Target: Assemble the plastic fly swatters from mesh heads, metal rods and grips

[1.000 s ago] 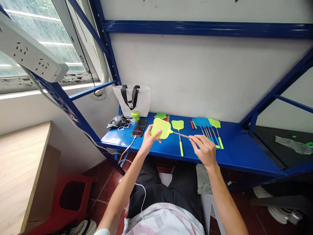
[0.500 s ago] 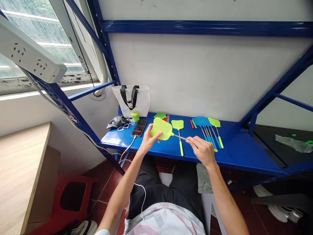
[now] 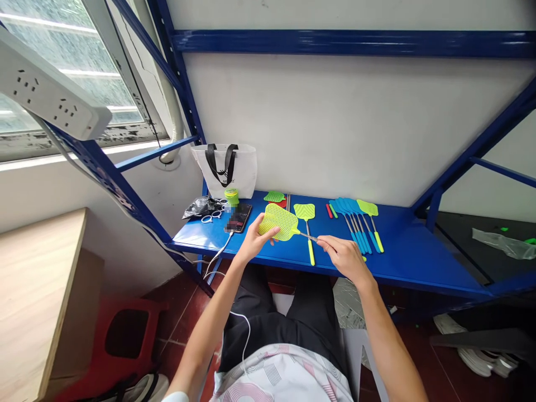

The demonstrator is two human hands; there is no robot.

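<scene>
Blue shelf (image 3: 419, 245): white bag (image 3: 246, 170), green tub (image 3: 231, 197) and phone (image 3: 243, 215) at left. Mid-shelf, one yellow flyswatter (image 3: 304, 211). Farther right, two short sticks (image 3: 329, 211), then overlapping blue flyswatters (image 3: 347, 206), a yellow-green one (image 3: 368, 208) beside them.

Below the left grip (image 3: 255, 240), black trousers (image 3: 288, 329) were worn with a white shirt (image 3: 288, 377) patterned in pink and grey.

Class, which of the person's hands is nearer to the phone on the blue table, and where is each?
Left. The left hand, holding the yellow swatter head, is just right of the phone; the right hand, gripping its metal rod, is much farther right.
</scene>
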